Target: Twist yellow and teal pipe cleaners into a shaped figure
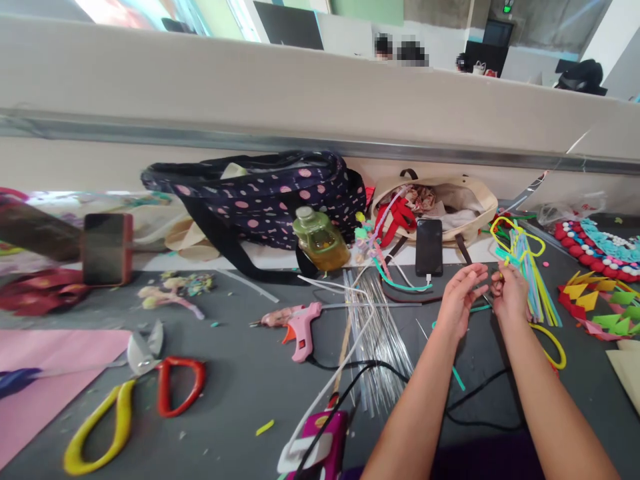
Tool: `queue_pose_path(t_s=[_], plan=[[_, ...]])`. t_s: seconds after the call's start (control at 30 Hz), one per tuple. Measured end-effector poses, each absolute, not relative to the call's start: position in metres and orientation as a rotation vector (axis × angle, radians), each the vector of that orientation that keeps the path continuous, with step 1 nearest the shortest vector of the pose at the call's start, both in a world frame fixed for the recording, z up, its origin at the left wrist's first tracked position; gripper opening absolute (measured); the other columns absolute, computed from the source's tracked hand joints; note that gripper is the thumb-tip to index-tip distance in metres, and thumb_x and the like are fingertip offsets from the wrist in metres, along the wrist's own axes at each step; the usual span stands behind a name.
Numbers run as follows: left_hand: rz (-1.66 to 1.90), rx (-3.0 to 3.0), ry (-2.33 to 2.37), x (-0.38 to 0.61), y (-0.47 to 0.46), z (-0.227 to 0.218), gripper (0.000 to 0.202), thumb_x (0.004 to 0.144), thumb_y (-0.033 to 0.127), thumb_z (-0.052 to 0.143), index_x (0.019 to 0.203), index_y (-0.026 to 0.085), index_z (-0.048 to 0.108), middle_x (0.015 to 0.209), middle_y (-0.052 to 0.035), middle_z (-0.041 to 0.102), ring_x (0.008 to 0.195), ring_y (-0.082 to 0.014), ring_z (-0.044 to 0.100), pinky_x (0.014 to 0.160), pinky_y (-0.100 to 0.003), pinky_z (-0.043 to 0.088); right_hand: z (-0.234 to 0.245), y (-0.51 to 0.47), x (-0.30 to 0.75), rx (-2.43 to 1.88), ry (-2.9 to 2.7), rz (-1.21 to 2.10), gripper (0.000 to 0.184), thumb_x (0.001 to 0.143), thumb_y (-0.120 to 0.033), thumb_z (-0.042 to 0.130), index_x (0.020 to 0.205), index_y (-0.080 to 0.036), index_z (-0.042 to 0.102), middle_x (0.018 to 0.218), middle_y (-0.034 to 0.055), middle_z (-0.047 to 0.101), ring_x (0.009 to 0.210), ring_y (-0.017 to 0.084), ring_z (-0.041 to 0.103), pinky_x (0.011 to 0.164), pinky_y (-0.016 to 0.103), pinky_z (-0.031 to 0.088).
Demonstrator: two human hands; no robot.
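Note:
My left hand [463, 299] is raised above the grey table at the right, palm turned toward my other hand, its fingers loosely stretched and no object visible in it. Close beside it, my right hand [509, 290] has its fingers curled into a pinch. A speck of yellow shows at those fingertips, too small to name. Just behind and right of my right hand lies a bundle of pastel pipe cleaners [537, 283], with bent yellow ones on top. A yellow loop [553, 343] sticks out beside my right forearm, partly hidden by it.
Wire cutters [143, 360] with yellow and red handles lie at left. A pink glue gun [303, 330], silvery strips [375, 340] and a power strip [320, 440] with cables occupy the middle. Behind are a green bottle [320, 240], a patterned bag [260, 200] and a phone [429, 247].

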State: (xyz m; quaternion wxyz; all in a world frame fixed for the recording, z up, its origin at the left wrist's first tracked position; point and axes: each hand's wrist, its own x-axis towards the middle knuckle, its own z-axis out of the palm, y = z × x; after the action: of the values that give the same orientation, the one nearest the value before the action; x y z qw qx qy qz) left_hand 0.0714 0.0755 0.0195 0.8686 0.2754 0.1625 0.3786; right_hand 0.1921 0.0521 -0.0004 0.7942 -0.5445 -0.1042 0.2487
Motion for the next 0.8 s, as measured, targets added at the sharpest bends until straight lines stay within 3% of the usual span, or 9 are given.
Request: queue_pose_path(t_s=[0.2,0.8], plan=[[0.787,0.571,0.341,0.069,0.079,0.022,0.035,0.074,0.033,0.075,0.103,0.015,0.070,0.119,-0.0145,0.067,0.115,-0.0278,0.059,0.089,-0.035,0.049,0.002,0.078,0.209,-1.174,-0.245,0.466,0.027,0.066,-0.033,0.074,0.067,-0.018,0.051,0.047,-0.0073,0.056,0.033,0.002,0.035,0.030,0.012,0.024],[0.793,0.559,0.364,0.064,0.084,0.018,0.035,0.074,0.032,0.076,0.102,0.014,0.070,0.108,-0.0125,0.071,0.097,-0.0212,0.066,0.084,-0.032,0.050,-0.007,0.110,0.220,-1.165,-0.172,0.439,0.030,0.067,-0.039,0.074,0.073,-0.019,0.053,0.046,-0.0086,0.053,0.033,0.002,0.032,0.031,0.013,0.020]])
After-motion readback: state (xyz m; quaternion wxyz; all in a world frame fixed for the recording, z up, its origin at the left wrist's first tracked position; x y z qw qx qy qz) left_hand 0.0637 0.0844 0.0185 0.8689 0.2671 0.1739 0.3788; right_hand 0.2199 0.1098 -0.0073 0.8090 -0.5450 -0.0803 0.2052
